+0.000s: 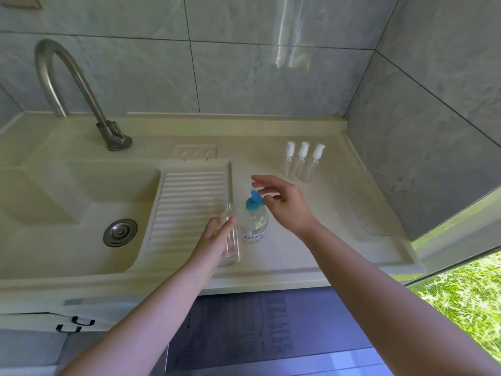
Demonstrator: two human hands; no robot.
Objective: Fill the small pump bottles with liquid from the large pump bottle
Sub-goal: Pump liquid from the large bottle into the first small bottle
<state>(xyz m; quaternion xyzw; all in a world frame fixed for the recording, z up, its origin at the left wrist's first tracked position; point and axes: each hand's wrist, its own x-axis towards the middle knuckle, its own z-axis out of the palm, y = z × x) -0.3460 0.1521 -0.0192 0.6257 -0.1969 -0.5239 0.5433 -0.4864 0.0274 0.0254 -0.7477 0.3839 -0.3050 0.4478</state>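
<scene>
The left hand (214, 237) grips an uncapped small bottle (230, 237). The right hand (282, 202) hovers, fingers spread, over the big bottle's (254, 223) blue pump (253, 203). Its label (253, 236) is unreadable.

Faucet (81, 96): brushed metal, dull sheen. Drain cover (120, 232): shiny metal. Countertop (271, 270): smooth cream, moulded. 3 small bottles (303, 164): clear plastic, white caps. Wall tiles (244, 77): glossy grey.

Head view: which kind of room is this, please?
Probably a laundry or wash area: a moulded sink with a built-in ribbed washboard, a metal tap, and tiled walls. A window on the right shows grass outside.
</scene>
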